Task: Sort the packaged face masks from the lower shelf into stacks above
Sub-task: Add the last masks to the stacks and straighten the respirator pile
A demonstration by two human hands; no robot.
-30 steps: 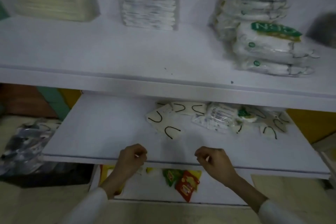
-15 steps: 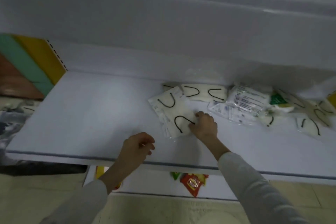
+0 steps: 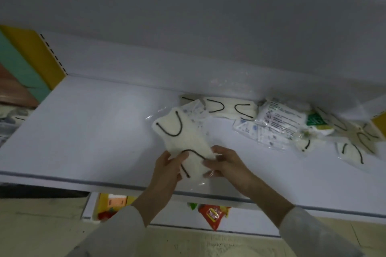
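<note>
Item in hand: one packaged face mask (image 3: 183,142), cream-white with black ear loops, sealed in a clear wrapper. It is held at a slant over the front middle of the white lower shelf (image 3: 83,131), far end pointing up and left, near end between both hands; whether the far end touches the shelf cannot be told. Grip: the left hand (image 3: 167,171) holds the near left edge, thumb laid across the front and fingers behind; the right hand (image 3: 227,165) pinches the near right edge, fingers curled onto the wrapper. Both arms are in white sleeves (image 3: 313,233). Remaining stock lies loose and overlapping at the rear right of the same shelf: a flat mask pack (image 3: 229,107) with two black loops against the back; just right of it a printed clear pack (image 3: 277,120); then a green-labelled pack (image 3: 316,120); at the far right, black-looped mask packs (image 3: 355,148), blurred. Below the shelf's front edge: red and yellow snack packets (image 3: 213,215). At the shelf's left end: a yellow side panel (image 3: 35,56).
</note>
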